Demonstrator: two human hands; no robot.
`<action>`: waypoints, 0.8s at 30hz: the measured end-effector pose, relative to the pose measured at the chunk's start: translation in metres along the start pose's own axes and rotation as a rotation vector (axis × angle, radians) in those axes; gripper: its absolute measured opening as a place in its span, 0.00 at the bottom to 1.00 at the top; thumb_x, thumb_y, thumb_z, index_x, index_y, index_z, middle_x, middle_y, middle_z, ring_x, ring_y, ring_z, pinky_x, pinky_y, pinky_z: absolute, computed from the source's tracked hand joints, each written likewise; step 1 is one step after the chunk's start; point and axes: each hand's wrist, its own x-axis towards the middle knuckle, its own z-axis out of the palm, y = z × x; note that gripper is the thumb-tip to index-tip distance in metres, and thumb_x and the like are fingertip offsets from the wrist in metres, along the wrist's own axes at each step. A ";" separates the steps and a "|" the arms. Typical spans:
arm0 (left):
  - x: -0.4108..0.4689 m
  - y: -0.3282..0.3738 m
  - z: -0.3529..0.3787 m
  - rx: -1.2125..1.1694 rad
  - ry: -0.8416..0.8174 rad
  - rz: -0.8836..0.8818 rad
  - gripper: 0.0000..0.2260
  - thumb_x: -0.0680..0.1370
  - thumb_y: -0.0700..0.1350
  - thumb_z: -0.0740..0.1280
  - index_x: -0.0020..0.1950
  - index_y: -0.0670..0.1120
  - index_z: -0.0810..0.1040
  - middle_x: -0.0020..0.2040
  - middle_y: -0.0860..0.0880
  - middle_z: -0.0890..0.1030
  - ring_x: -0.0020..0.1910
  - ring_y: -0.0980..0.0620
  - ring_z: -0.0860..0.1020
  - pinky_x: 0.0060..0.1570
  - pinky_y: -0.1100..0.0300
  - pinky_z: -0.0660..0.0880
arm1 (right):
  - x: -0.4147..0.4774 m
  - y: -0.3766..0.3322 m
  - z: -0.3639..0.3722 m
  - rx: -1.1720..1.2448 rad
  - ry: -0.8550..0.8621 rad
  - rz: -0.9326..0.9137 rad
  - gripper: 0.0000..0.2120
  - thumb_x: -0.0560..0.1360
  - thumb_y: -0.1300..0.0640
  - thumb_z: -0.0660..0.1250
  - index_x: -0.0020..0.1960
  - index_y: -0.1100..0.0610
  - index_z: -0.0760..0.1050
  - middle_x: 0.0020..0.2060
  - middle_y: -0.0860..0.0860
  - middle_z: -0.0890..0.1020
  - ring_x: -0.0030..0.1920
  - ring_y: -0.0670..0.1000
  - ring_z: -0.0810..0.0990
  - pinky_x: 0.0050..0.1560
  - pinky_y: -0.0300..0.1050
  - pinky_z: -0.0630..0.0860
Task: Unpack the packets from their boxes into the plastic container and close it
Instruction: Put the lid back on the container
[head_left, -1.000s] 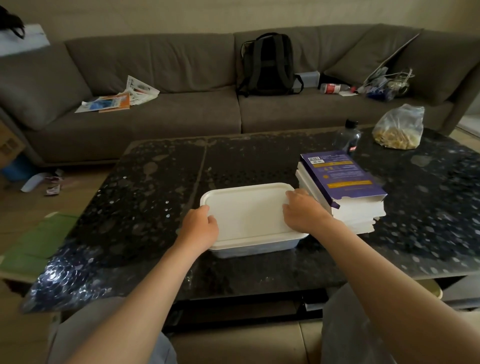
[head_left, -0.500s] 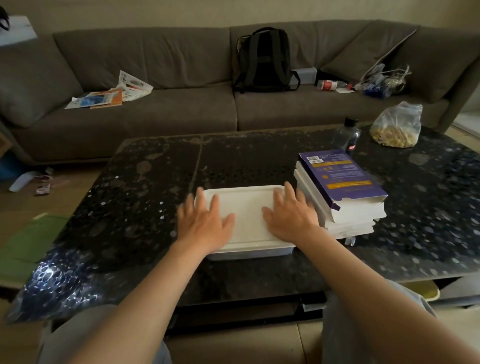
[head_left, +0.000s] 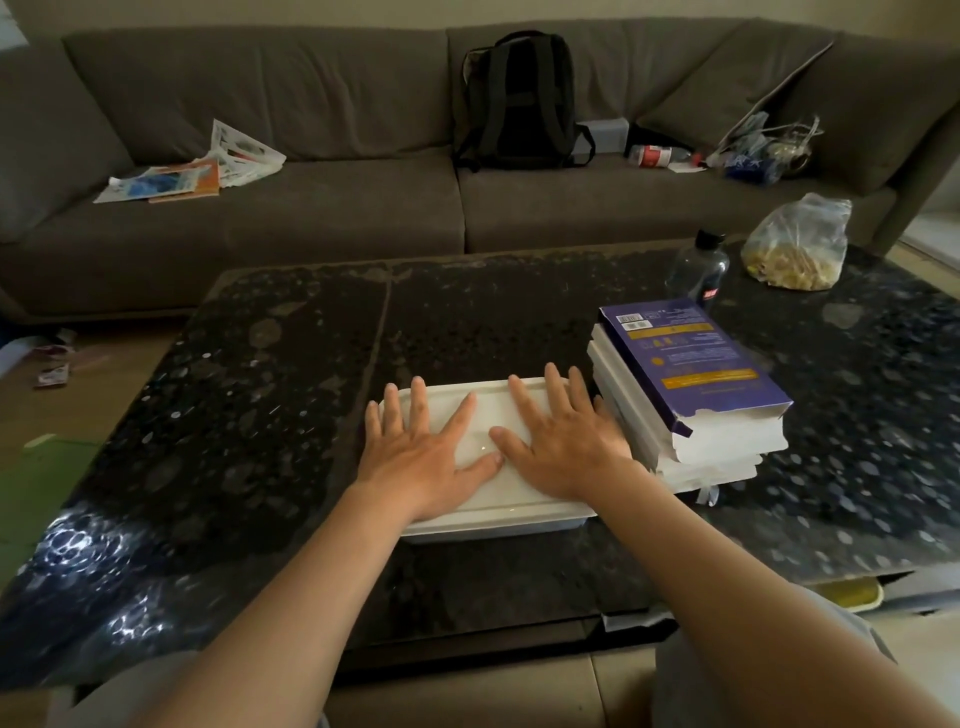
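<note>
Sofa (head_left: 311, 218): runs along the far side, with a backpack (head_left: 519, 104) and loose papers (head_left: 208, 171) on the seat
Counter (head_left: 260, 415): dark and speckled, and carries all the task items
Boxes (head_left: 691, 364): stacked just to the right of the container, purple box on top with its near flap torn open; judged to be emptied
Container (head_left: 498, 526): white plastic, on the counter near its front edge, centred before the person
Lid (head_left: 491, 408): lies flat on the container; opaque, so the packets cannot be seen
Left hand (head_left: 421, 457): grip wide, palm flat on the left half of the lid, fingers spread, holding nothing
Right hand (head_left: 566, 447): grip wide, palm flat on the right half of the lid, holding nothing; the two thumbs almost meet at the middle
Change: a second ago the fingers were curled over the lid's side edges; the palms have since moved inward and flattened on top
Meaning: the lid appears to be placed and under downward pressure, so closing is likely at its last stage
Unconfirmed: whether the rim is seated all round cannot be told; the hands cover most of it
</note>
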 end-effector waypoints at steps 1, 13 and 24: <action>0.000 0.000 0.000 0.001 -0.001 -0.001 0.39 0.71 0.79 0.40 0.77 0.66 0.33 0.79 0.41 0.30 0.76 0.36 0.28 0.74 0.37 0.34 | 0.000 -0.001 0.001 -0.008 0.008 -0.001 0.37 0.76 0.26 0.38 0.80 0.41 0.34 0.81 0.55 0.38 0.80 0.61 0.36 0.77 0.66 0.44; -0.021 -0.002 -0.006 -0.064 0.068 0.033 0.31 0.78 0.72 0.39 0.79 0.65 0.38 0.81 0.44 0.34 0.78 0.39 0.31 0.75 0.39 0.32 | -0.023 -0.015 -0.023 -0.034 -0.034 -0.051 0.35 0.80 0.31 0.38 0.82 0.44 0.37 0.81 0.57 0.38 0.80 0.62 0.36 0.78 0.67 0.39; -0.031 -0.004 0.003 0.001 -0.048 0.007 0.31 0.77 0.72 0.41 0.77 0.66 0.32 0.79 0.41 0.29 0.76 0.38 0.28 0.75 0.40 0.32 | -0.034 -0.016 -0.009 -0.069 -0.102 -0.038 0.35 0.78 0.28 0.36 0.79 0.39 0.30 0.81 0.55 0.35 0.79 0.65 0.33 0.75 0.70 0.35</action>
